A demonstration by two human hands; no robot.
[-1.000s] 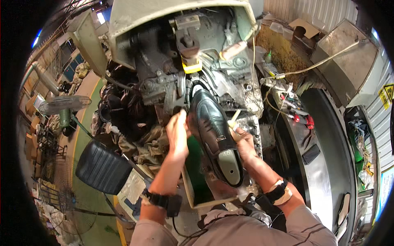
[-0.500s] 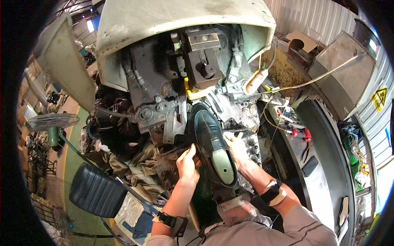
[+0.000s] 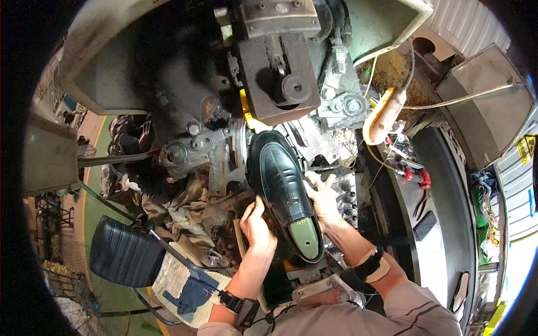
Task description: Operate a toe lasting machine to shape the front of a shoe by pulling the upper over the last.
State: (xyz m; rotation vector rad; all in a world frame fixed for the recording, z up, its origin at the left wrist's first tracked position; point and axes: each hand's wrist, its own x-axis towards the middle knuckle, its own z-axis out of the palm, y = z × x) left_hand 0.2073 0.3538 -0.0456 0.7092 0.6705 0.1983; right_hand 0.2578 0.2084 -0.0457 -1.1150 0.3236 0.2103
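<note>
Hands (image 3: 260,231) (image 3: 327,208) flank a black shoe (image 3: 277,168), its toe toward the machine (image 3: 274,84), left unclenched, right's grip impossible to tell.

Head view: left lens of a side-by-side pair, wide fisheye, worn on the person's head. Faces down and forward, close over the hands' work. Black shoe (image 3: 284,193) at dial center. Left forearm (image 3: 246,283) enters from 7 o'clock, right forearm (image 3: 352,242) from 5. Machine (image 3: 280,73) looms near at 12; chair (image 3: 128,252) farther, 8.
</note>
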